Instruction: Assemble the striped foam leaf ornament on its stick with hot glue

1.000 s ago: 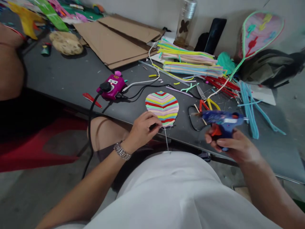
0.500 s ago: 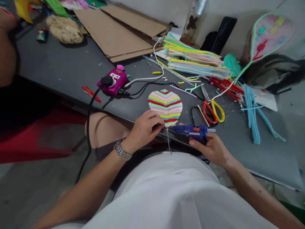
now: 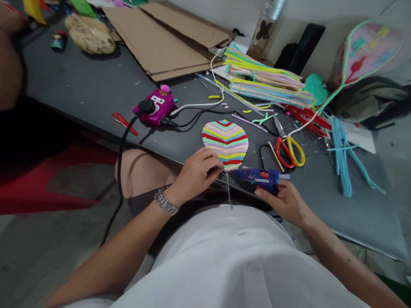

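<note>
At striped fan (image 3: 225, 139) now, glue gun (image 3: 257, 175)

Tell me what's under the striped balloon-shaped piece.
The striped piece lies flat on the grey table; a thin stick juts from its lower tip past the edge. The left hand pinches that tip; the glue gun in the right hand points at it. Anything beneath is covered.

A plain white cloth shirt (image 3: 231, 261) covers the torso. Both forearms are bare, and so are the left hand (image 3: 197, 173) and right hand (image 3: 284, 201). A silver metal link-band wristwatch (image 3: 166, 202) circles the left wrist. Dark grey shorts (image 3: 144, 207) end above a bare knee.
</note>
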Available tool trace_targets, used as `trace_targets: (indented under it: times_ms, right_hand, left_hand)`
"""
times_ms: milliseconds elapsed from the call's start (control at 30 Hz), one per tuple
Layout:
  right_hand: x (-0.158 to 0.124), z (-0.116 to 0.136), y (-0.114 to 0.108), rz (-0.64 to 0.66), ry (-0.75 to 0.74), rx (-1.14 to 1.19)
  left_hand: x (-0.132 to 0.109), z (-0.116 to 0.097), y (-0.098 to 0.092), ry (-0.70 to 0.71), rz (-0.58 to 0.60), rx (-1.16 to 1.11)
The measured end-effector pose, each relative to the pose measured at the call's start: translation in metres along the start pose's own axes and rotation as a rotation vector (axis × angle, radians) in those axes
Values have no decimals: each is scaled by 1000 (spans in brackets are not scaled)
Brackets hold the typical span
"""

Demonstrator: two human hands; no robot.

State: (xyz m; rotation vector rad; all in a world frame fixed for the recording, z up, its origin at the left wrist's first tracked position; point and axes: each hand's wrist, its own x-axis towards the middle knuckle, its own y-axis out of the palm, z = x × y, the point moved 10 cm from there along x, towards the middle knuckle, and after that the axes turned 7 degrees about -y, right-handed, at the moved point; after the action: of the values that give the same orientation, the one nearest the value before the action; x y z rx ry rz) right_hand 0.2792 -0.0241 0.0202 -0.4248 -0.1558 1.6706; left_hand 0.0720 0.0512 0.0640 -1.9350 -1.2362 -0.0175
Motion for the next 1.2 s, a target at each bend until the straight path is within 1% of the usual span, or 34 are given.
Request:
trace_targets:
  times_ms: [433, 567, 833, 1033, 1200]
  right_hand:
    - [0, -4, 1, 14, 29, 14]
    - [-1, -3, -1, 4, 13, -10]
    - [-1, 2, 1, 19, 4, -12]
    - [-5, -8, 2, 35, 40, 5]
    - [-5, -10, 1, 52, 28, -24]
  left_hand:
    - [0, 0, 0, 1, -4, -8]
    - [0, -1, -1, 5, -5, -17]
    - [0, 0, 0, 8, -9, -16]
    - [0, -1, -1, 8, -11, -20]
    - [0, -1, -2, 12, -22, -24]
